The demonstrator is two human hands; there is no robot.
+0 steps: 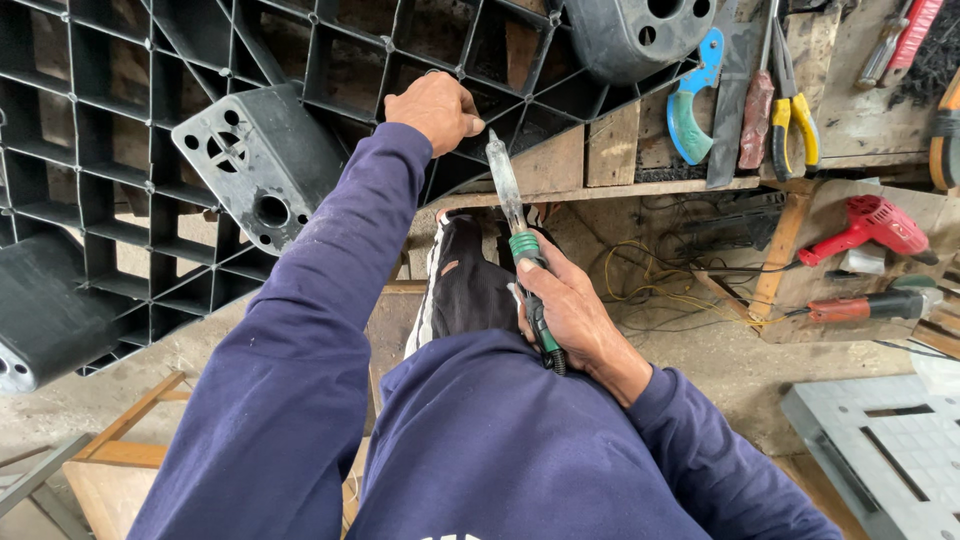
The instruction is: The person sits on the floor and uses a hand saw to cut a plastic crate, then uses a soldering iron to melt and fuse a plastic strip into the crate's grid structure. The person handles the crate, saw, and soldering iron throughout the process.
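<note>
Against an upturned black plastic pallet [150, 150], the left hand [436, 108] grips its ribbing, apparently, while the right hand [570, 310] clasps a green-collared soldering iron [515, 215]

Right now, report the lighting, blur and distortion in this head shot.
Head view: even, soft daylight with no hard shadows or glare; wide-angle lens bends the black plastic pallet grid and workbench edge. Left hand and right hand on the soldering iron are sharp; nothing looks motion-blurred.
</note>
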